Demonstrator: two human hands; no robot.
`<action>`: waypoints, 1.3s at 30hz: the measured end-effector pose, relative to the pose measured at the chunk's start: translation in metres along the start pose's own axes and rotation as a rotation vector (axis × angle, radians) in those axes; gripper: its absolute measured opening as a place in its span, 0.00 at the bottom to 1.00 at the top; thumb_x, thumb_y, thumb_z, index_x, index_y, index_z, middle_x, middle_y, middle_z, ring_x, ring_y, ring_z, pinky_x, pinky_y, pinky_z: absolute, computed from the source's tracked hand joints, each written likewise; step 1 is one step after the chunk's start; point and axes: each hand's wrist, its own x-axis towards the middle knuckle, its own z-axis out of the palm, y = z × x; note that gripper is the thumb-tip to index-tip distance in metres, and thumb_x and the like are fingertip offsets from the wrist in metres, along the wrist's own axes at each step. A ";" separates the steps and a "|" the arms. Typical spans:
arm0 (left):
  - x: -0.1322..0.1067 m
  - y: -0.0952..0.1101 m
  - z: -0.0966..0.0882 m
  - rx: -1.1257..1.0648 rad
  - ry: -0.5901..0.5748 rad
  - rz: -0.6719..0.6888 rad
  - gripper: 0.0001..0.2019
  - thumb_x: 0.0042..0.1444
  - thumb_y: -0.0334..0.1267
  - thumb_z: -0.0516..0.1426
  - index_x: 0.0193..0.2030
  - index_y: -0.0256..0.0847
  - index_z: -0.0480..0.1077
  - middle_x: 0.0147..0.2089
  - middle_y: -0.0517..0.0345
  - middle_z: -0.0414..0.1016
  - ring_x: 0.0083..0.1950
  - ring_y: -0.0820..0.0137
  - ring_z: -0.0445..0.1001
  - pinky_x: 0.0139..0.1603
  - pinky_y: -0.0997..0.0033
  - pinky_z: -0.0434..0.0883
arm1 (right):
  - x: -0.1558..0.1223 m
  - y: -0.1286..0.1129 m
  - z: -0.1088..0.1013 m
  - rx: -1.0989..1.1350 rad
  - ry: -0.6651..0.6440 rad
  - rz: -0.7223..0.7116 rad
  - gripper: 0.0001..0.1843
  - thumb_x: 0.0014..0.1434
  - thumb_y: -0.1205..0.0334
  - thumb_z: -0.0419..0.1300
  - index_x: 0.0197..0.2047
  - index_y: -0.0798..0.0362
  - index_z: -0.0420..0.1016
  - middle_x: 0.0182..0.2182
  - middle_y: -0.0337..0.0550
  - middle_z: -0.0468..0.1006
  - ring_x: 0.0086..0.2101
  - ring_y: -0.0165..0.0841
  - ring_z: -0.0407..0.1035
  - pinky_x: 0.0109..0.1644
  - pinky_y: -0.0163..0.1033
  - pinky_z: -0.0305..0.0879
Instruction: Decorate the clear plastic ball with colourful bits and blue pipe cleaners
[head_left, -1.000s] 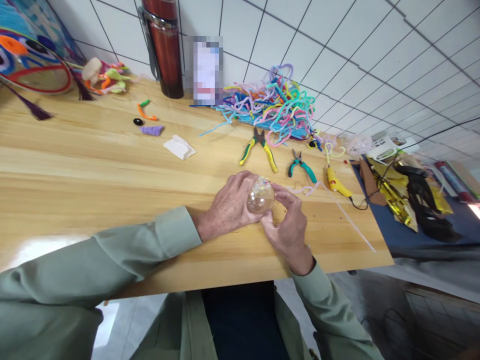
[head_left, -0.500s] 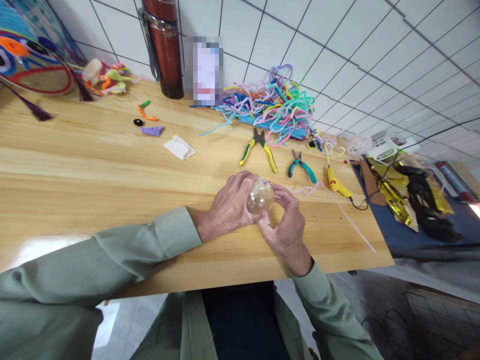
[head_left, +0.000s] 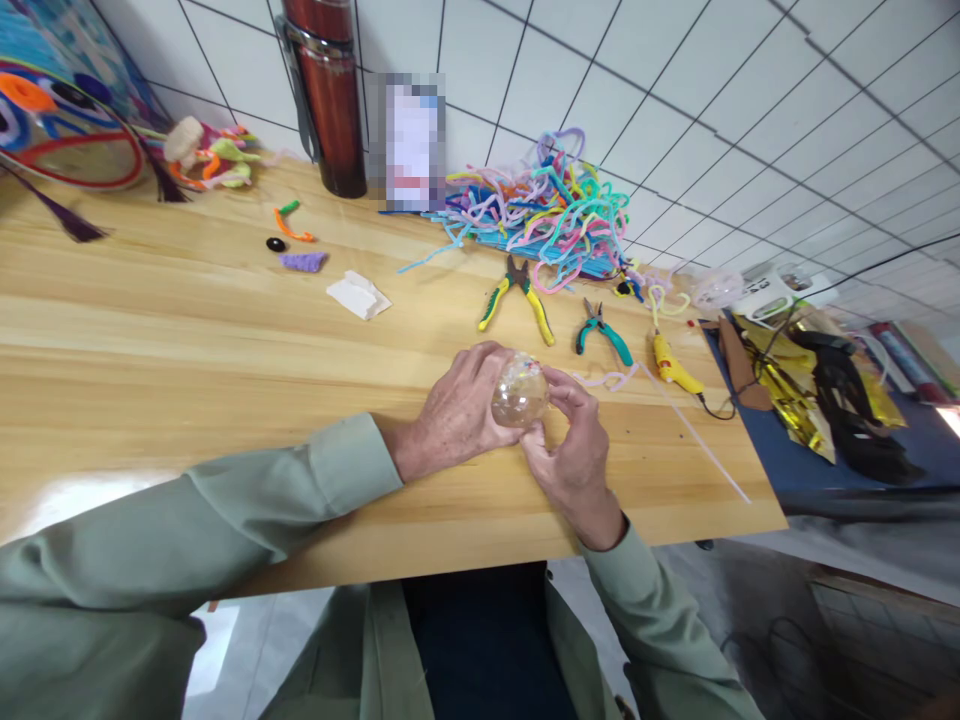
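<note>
A clear plastic ball (head_left: 520,393) with small coloured bits inside is held between both my hands, just above the wooden table (head_left: 187,340). My left hand (head_left: 457,415) wraps round its left side, fingers curled. My right hand (head_left: 574,450) grips its right side with thumb and fingertips pressed on the shell. Both sleeves are pale green.
Beyond my hands lie yellow-green pliers (head_left: 517,293), small teal pliers (head_left: 602,332), a yellow glue gun (head_left: 673,364) and a heap of coloured pipe cleaners (head_left: 547,215). A red flask (head_left: 328,95) stands by the wall. A white folded paper (head_left: 358,295) lies mid-table. Gold foil and black items (head_left: 817,390) sit right.
My right-hand fingers have shifted slightly on the ball; both hands stay in the same place.
</note>
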 end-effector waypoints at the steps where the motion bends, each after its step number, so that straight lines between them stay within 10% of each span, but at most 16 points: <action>1: 0.000 0.000 0.000 -0.004 0.003 0.000 0.38 0.55 0.51 0.71 0.67 0.43 0.62 0.62 0.42 0.76 0.65 0.47 0.77 0.65 0.42 0.77 | 0.000 0.000 0.000 0.009 0.002 0.004 0.31 0.58 0.73 0.63 0.62 0.47 0.64 0.62 0.58 0.79 0.61 0.50 0.78 0.58 0.61 0.83; 39: -0.002 -0.003 0.000 0.000 -0.009 0.013 0.40 0.55 0.53 0.71 0.69 0.42 0.62 0.64 0.41 0.75 0.67 0.47 0.75 0.67 0.42 0.76 | 0.002 -0.002 -0.001 0.059 -0.024 0.035 0.32 0.57 0.72 0.65 0.62 0.44 0.64 0.62 0.54 0.76 0.64 0.51 0.74 0.63 0.65 0.78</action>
